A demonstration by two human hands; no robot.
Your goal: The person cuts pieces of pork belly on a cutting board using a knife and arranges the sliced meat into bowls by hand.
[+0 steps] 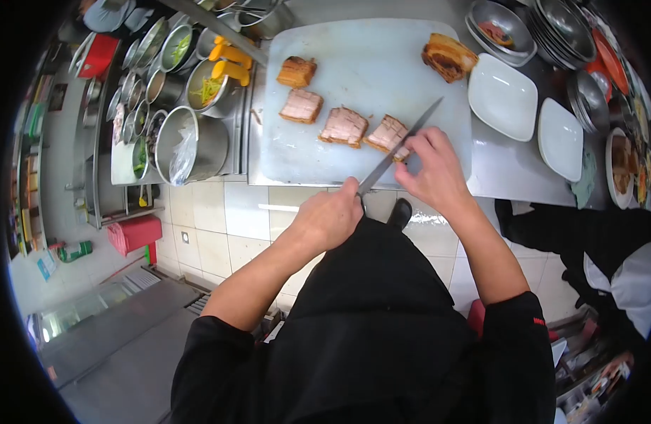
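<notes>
My left hand (pixel 330 214) is wrapped round the handle of a long kitchen knife (pixel 425 119), near the front edge of a white cutting board (pixel 368 63). The blade slants up and right across a piece of roast pork belly (pixel 387 132). Curled fingers of my right hand (pixel 433 169) press on the end of that piece, close beside the blade; part of the meat is hidden under them. Further left lie more pork belly pieces (pixel 344 127), cut side up, and one with its browned side up (pixel 296 71). A bigger browned chunk (pixel 448 58) rests at the far right.
White dishes (pixel 503 97) and stacked metal bowls (pixel 562 32) stand right of the board. A steel pot (pixel 212 152) holding a plastic bag and bowls of cut vegetables (pixel 207 90) are at left. Another person in dark clothing (pixel 587 230) is at the right.
</notes>
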